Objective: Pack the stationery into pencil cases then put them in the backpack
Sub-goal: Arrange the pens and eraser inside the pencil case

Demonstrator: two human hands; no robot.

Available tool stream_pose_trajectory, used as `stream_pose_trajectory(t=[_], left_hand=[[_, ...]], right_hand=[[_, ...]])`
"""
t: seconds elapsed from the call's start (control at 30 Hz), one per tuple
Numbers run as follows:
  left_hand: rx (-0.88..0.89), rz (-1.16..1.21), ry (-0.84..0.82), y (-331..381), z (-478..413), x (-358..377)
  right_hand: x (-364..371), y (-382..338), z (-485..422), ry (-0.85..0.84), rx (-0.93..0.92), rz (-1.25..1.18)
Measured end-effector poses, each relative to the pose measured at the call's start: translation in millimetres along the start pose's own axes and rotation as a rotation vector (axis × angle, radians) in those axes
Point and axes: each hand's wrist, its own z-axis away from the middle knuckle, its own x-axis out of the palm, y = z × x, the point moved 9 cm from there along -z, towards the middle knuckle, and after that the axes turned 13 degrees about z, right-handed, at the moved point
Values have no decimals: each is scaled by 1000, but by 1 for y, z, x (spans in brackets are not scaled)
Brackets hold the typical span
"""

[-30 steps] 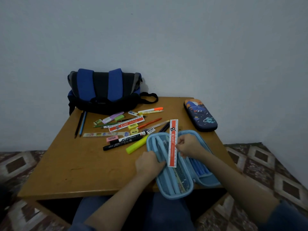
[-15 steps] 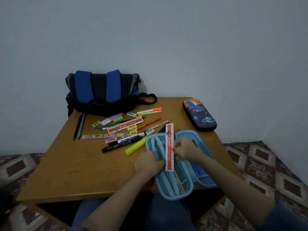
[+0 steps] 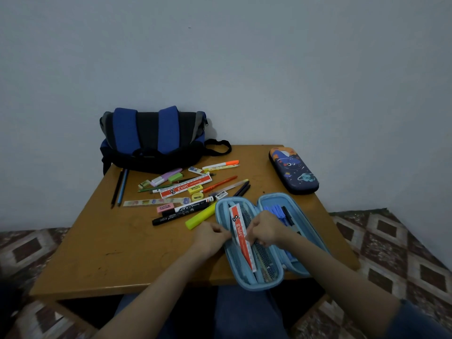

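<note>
The left hand point(image 3: 210, 237) curls its fingers on the left rim of the open light blue pencil case point(image 3: 245, 287), while the right hand point(image 3: 266, 232) pinches the red ruler point(image 3: 241, 237) lying slanted in that half. The case's near end overhangs the table's point(image 3: 110, 253) front edge, with bare wood to its left. Beyond lie scattered stationery point(image 3: 181, 188), the backpack point(image 3: 151, 138) at the far edge and a dark pencil case point(image 3: 293, 170) by the right edge.

L hand point(image 3: 210, 237) and R hand point(image 3: 265, 231) are seen bare, as are both forearms. A dark blue sleeve point(image 3: 423, 321) is worn on the R arm, ending approx. at the elbow. Blue trousers point(image 3: 244, 314), poss. denim, are seen below the table's point(image 3: 97, 253) near edge.
</note>
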Motion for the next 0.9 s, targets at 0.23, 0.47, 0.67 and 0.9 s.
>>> stream_pose_trajectory(t=[0.23, 0.47, 0.67, 0.9], left_hand=[[39, 16, 5, 5, 3, 2], [63, 26, -30, 5, 2, 4], [80, 91, 1, 7, 4, -10], [91, 69, 108, 0, 1, -45]], right_hand=[[10, -2, -3, 63, 31, 11], [11, -11, -9, 211, -58, 333], [-4, -13, -7, 324, -138, 266], [12, -53, 14, 385, -493, 671]])
